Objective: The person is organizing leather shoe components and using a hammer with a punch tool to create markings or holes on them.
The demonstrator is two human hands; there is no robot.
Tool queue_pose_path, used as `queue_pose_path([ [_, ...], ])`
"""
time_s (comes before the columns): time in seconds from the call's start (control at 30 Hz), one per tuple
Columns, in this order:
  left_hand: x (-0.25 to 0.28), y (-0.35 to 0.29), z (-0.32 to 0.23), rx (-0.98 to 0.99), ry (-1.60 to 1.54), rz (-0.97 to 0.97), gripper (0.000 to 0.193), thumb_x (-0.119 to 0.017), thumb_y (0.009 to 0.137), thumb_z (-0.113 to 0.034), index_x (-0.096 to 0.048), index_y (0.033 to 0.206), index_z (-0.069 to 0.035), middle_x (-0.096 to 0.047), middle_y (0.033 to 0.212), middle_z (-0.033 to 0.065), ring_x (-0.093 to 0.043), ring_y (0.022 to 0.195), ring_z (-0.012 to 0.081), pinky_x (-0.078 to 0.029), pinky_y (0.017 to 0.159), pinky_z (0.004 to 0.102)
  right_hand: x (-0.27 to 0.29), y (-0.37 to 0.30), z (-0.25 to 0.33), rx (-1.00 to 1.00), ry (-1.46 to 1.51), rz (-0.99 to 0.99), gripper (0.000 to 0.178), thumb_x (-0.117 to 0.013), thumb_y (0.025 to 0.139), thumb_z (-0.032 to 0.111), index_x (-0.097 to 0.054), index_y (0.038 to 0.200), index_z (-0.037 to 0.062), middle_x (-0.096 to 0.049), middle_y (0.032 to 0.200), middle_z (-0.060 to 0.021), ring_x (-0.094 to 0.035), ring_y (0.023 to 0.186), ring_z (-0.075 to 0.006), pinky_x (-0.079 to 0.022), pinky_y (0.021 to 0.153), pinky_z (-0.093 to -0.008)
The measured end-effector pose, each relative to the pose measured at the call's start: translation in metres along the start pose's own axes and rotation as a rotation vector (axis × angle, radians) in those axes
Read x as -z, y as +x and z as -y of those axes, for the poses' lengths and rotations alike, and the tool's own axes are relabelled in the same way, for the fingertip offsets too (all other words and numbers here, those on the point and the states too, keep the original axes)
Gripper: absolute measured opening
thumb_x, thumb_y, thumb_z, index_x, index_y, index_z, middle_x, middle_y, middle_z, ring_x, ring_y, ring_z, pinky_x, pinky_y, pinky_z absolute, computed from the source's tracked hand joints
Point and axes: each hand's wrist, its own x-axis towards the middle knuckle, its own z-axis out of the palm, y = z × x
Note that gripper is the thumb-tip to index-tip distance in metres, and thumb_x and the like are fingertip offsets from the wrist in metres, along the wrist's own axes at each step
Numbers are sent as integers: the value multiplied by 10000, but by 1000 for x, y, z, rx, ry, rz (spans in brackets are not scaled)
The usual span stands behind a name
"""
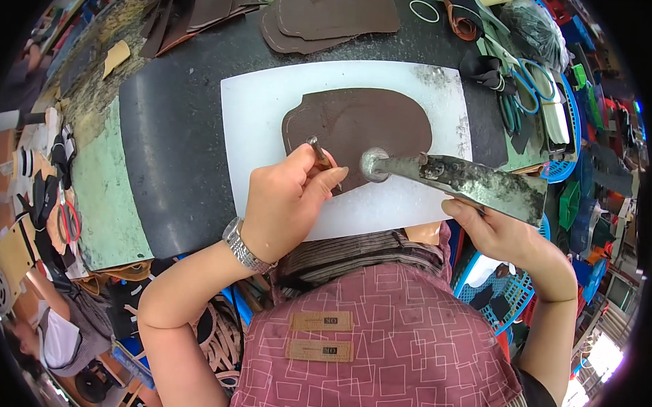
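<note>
A dark brown leather piece (pixel 372 126) with a curved outline lies flat on a white cutting board (pixel 261 115). My left hand (pixel 287 195) is closed in a pinch round a slim metal punch (pixel 315 146), its lower end by the leather's near edge. My right hand (pixel 501 231) is closed beneath a worn metal hammer (pixel 477 186); the handle is mostly hidden. The hammer's round face (pixel 375 165) hangs just right of the punch, apart from it as far as I can see.
More brown leather pieces (pixel 332 17) are stacked beyond the board, with leather strips (pixel 203 13) at the far left. Blue-handled scissors (pixel 535 85) and pliers (pixel 509 113) lie far right. Red-handled scissors (pixel 68 219) are at the left. A blue basket (pixel 513 292) stands below my right forearm.
</note>
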Motion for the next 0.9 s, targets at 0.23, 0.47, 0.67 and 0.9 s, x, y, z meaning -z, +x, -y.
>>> queue_pose_path([
  [0.23, 6, -12, 5, -403, 397, -89, 142, -669, 754, -120, -551, 791, -49, -581, 610, 79, -574, 509, 212, -439, 447, 303, 16, 17, 13, 59, -111, 166, 153, -670, 698, 200, -587, 703, 72, -600, 705, -98, -588, 565, -283, -462, 514, -369],
  [0.47, -10, 3, 7, -68, 4, -53, 187, -681, 757, -139, -535, 790, -27, -555, 554, 92, -567, 481, 238, -439, 447, 287, 10, -1, 8, -376, 199, 116, 257, -587, 849, 177, -586, 1025, -10, -621, 919, -121, -586, 873, -197, -454, 769, -306],
  [0.67, -3, -2, -1, -555, 459, -64, 173, -674, 756, -121, -541, 797, -18, -553, 557, 103, -575, 491, 241, -443, 450, 294, 27, 11, 9, -163, -70, 269, 196, -630, 744, 243, -645, 870, 93, -629, 746, -80, -610, 675, -253, -464, 625, -349],
  [0.9, -13, 4, 3, -119, 118, -67, 165, -673, 764, -117, -534, 763, -27, -577, 571, 90, -578, 490, 219, -441, 452, 280, 7, 2, -8, -77, 6, 44, 216, -591, 838, 183, -630, 963, 11, -635, 856, -134, -600, 806, -270, -454, 729, -358],
])
